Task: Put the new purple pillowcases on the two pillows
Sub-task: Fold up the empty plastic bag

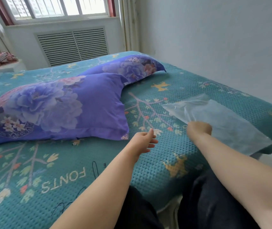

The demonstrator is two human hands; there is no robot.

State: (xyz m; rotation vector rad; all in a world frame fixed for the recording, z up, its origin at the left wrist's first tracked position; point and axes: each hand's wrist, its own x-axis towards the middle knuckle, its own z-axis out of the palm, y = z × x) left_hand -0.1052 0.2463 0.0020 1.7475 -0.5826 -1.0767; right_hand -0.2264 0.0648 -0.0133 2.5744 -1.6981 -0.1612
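Note:
Two pillows in purple flowered pillowcases lie on the bed, the near pillow point(54, 108) at the left and the far pillow point(128, 66) behind it toward the window. My left hand point(144, 140) hovers over the bedspread just right of the near pillow's corner, fingers relaxed and holding nothing. My right hand point(198, 129) is blurred and grips the edge of a clear plastic bag point(222, 119) lying on the bed's right side.
A teal patterned bedspread point(99, 162) covers the bed. A white wall point(222, 38) runs along the right, a window and a vent grille point(73, 46) at the back. Folded red cloth point(3, 57) sits on a ledge at far left. My dark-trousered legs stand at the bed's edge.

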